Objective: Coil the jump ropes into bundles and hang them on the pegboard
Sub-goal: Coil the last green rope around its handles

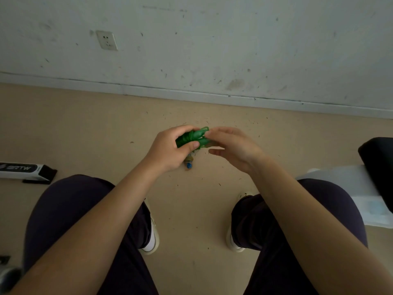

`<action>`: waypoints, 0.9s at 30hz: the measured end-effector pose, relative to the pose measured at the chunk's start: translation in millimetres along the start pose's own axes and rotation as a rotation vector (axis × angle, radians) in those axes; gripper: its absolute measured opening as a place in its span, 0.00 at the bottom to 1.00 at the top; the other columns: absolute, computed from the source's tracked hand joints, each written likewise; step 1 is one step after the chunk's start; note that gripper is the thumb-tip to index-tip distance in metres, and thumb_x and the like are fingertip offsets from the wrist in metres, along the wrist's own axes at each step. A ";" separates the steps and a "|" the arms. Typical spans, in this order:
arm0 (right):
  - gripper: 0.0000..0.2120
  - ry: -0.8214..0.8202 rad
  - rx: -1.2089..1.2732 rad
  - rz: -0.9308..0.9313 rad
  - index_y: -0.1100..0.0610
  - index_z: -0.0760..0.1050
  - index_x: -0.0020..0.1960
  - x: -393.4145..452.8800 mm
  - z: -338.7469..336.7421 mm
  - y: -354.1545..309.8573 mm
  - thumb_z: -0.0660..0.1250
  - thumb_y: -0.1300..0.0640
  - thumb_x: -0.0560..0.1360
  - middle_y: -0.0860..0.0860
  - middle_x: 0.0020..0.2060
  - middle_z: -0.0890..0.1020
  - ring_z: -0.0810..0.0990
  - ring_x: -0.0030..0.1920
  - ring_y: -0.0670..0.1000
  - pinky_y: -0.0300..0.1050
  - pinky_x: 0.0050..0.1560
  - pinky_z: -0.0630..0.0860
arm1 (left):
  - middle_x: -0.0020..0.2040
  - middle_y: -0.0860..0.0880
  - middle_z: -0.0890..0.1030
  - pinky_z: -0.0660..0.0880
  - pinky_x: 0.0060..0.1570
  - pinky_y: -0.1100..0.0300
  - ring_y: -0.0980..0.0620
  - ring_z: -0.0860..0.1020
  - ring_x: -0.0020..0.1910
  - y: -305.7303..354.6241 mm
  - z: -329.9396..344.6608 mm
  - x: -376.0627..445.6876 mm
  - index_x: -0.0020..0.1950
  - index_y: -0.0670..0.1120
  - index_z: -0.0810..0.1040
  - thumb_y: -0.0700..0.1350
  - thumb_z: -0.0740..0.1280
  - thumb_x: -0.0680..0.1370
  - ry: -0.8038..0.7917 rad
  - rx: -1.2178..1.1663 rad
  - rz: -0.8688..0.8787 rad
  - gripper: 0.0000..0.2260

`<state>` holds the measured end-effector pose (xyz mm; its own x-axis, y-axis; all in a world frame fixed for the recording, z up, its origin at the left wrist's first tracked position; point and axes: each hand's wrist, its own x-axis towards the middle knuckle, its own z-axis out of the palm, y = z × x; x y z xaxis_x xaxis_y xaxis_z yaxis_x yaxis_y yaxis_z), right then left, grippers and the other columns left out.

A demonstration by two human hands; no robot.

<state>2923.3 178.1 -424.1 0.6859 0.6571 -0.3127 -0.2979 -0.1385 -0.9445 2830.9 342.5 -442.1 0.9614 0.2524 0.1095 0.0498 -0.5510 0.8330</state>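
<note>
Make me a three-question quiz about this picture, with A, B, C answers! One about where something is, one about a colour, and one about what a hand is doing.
1. Where is the wall socket?
A. On the wall, upper left
B. On the floor by the shoes
C. On the person's knee

2. What colour is the jump rope bundle in the hands?
A. Red
B. Green
C. White

3. What is the left hand doing?
A. Hanging loose, holding nothing
B. Lying flat on the floor
C. Gripping the bundle

Answers:
1. A, the socket sits on the white wall at upper left.
2. B, the cord and handles are green.
3. C, its fingers curl round the bundle, while the right hand touches the handle ends with straighter fingers.
</note>
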 end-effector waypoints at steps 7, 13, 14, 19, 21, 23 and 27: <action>0.08 0.119 -0.207 -0.122 0.61 0.79 0.46 3.5 3.3 8.8 0.73 0.56 0.74 0.50 0.38 0.81 0.80 0.40 0.45 0.40 0.45 0.77 | 0.57 0.54 0.82 0.76 0.58 0.59 0.55 0.80 0.57 1.5 -2.1 -3.3 0.65 0.50 0.80 0.42 0.73 0.77 -0.025 -0.031 0.016 0.17; 0.10 0.203 -0.265 -0.177 0.66 0.79 0.49 4.6 4.4 10.5 0.73 0.59 0.74 0.55 0.40 0.82 0.79 0.41 0.50 0.43 0.46 0.78 | 0.58 0.53 0.82 0.75 0.59 0.62 0.55 0.79 0.58 1.3 -0.4 -0.9 0.66 0.49 0.80 0.43 0.73 0.76 0.004 -0.005 0.003 0.18; 0.10 0.210 -0.264 -0.170 0.66 0.80 0.49 4.8 4.6 10.5 0.73 0.59 0.74 0.55 0.40 0.81 0.79 0.41 0.50 0.43 0.46 0.77 | 0.58 0.53 0.82 0.75 0.58 0.62 0.55 0.79 0.58 1.3 0.6 -0.6 0.66 0.49 0.80 0.43 0.73 0.76 0.013 0.007 0.003 0.18; 0.06 0.277 -0.154 -0.099 0.61 0.81 0.49 4.3 8.1 11.6 0.73 0.60 0.74 0.56 0.43 0.83 0.81 0.45 0.51 0.45 0.50 0.78 | 0.54 0.54 0.82 0.76 0.56 0.56 0.53 0.79 0.54 1.5 3.1 1.0 0.62 0.50 0.81 0.45 0.75 0.75 0.058 0.042 -0.006 0.16; 0.05 0.334 -0.113 -0.096 0.60 0.81 0.49 3.0 10.8 11.9 0.73 0.61 0.74 0.57 0.46 0.84 0.82 0.47 0.52 0.44 0.49 0.79 | 0.51 0.55 0.81 0.75 0.52 0.59 0.54 0.78 0.50 0.8 3.3 1.1 0.58 0.51 0.81 0.46 0.76 0.73 0.069 0.052 0.000 0.14; 0.07 0.343 -0.078 -0.097 0.60 0.81 0.52 1.7 13.6 11.9 0.72 0.62 0.74 0.60 0.49 0.84 0.83 0.48 0.53 0.45 0.48 0.80 | 0.53 0.55 0.78 0.72 0.48 0.66 0.56 0.76 0.48 -0.5 3.7 1.1 0.56 0.49 0.79 0.46 0.77 0.72 0.061 0.057 0.004 0.15; 0.11 0.260 -0.012 -0.103 0.64 0.80 0.57 -0.3 13.4 7.7 0.71 0.64 0.75 0.62 0.51 0.83 0.83 0.46 0.54 0.46 0.48 0.81 | 0.64 0.58 0.75 0.76 0.53 0.63 0.55 0.78 0.54 -2.1 2.0 0.9 0.57 0.49 0.74 0.46 0.76 0.73 -0.031 -0.033 -0.018 0.16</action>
<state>2911.9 186.8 -429.9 0.8599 0.4562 -0.2288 -0.2111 -0.0904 -0.9733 2832.2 342.3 -444.8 0.9685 0.2365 0.0781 0.0583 -0.5203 0.8520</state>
